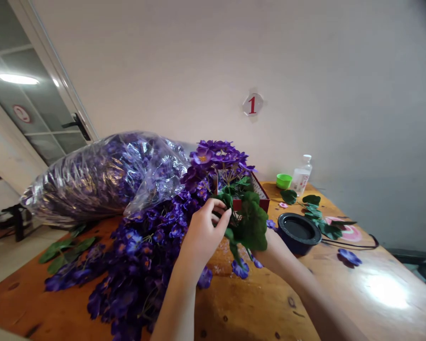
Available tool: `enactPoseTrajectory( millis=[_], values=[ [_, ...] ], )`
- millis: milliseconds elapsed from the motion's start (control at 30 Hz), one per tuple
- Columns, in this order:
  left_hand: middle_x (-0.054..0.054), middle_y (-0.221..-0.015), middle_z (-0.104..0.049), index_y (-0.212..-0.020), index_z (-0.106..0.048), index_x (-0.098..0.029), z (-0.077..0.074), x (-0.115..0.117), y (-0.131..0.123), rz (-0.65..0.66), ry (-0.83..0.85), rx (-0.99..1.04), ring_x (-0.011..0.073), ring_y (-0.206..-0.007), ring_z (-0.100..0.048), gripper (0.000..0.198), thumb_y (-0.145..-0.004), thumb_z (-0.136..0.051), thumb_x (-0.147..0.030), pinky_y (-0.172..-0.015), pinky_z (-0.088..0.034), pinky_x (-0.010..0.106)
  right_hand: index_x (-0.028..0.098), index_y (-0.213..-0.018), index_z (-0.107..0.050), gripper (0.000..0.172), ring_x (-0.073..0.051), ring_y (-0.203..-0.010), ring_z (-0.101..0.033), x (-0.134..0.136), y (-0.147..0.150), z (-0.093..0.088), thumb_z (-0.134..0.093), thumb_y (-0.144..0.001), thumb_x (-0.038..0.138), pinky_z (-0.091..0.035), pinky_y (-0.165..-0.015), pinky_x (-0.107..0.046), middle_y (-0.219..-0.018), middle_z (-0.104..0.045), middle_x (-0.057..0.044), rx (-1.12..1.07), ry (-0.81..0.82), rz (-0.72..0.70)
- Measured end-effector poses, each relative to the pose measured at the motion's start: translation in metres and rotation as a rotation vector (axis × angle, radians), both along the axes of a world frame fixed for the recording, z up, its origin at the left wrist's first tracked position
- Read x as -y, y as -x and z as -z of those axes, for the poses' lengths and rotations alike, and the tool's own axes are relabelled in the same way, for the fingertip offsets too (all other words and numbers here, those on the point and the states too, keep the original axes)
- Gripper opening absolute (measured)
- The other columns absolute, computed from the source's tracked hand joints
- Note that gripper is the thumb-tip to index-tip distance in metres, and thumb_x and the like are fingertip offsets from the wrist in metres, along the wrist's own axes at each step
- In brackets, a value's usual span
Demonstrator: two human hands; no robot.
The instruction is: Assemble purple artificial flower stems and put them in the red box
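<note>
Against the silk flower's stem [230,201], left hand [200,234] fingers curl closed (right hand [273,251] fingers hidden behind leaves).

Left of the grip, a bulging clear plastic bag [99,180] packed with purple blossoms lies on the wooden table [386,293], with a glazed door [46,94] behind it. To the right sit a black dish [298,232], a black cord [351,244] and a lone blossom [350,256], with loose green leaves [314,213] just beyond the dish. Farther back stand a green cap [283,181] and a plastic bottle [301,176], below a red "1" sign [252,104] on the wall [341,71].
</note>
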State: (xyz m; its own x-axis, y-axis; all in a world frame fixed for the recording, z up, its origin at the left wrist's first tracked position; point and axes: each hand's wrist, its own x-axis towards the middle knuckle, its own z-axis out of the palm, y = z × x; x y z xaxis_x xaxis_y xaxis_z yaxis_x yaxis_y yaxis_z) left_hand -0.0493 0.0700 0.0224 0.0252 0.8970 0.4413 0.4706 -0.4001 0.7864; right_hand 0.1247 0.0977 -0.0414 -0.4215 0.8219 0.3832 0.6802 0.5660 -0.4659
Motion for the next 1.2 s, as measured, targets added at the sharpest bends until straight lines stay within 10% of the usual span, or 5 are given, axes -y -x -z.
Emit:
enactPoseTrajectory(
  millis=[400, 567, 867, 1200],
  values=[
    [-0.001, -0.068, -0.058, -0.079, -0.054, -0.019, 0.008, -0.011, -0.016, -0.077, -0.180, -0.168, 0.0127, -0.063, -0.055, 0.027, -0.095, -0.038, -0.035, -0.061, -0.039, 0.022, 0.021, -0.108, -0.064, 0.032, -0.024, -0.105, -0.058, 0.009, 0.007, -0.010, -0.046, -0.083, 0.014, -0.044, -0.093, -0.038, -0.114, -0.065, -0.009, -0.202, -0.017, -0.231],
    [-0.003, -0.062, -0.057, -0.080, -0.053, -0.020, 0.009, -0.010, -0.011, -0.157, -0.215, -0.136, 0.0100, -0.054, -0.052, 0.025, -0.094, -0.037, -0.033, -0.054, -0.035, 0.020, 0.021, -0.097, -0.067, 0.020, -0.020, -0.082, -0.063, 0.012, -0.014, -0.032, -0.055, -0.081, 0.023, -0.050, -0.077, -0.031, -0.092, -0.070, -0.004, -0.143, 0.196, -0.302],
    [-0.001, -0.064, -0.062, -0.078, -0.061, -0.022, -0.001, -0.002, -0.007, -0.363, -0.285, -0.442, 0.0127, -0.059, -0.056, 0.026, -0.093, -0.043, -0.033, -0.053, -0.029, 0.023, 0.020, -0.084, -0.061, 0.043, -0.023, -0.065, -0.062, -0.038, -0.121, -0.018, -0.046, -0.082, 0.060, -0.043, -0.055, -0.029, -0.070, -0.067, -0.006, -0.140, 0.051, 0.606],
    [0.000, -0.071, -0.068, -0.080, -0.065, -0.022, 0.005, -0.006, -0.009, -0.292, -0.334, -0.577, 0.0137, -0.066, -0.061, 0.025, -0.092, -0.045, -0.029, -0.057, -0.032, 0.023, 0.019, -0.083, -0.058, 0.027, -0.029, -0.077, -0.065, -0.065, -0.132, 0.026, -0.038, -0.087, 0.038, -0.040, -0.062, -0.033, -0.080, -0.069, -0.014, 0.196, 0.050, 0.624]
  ],
)
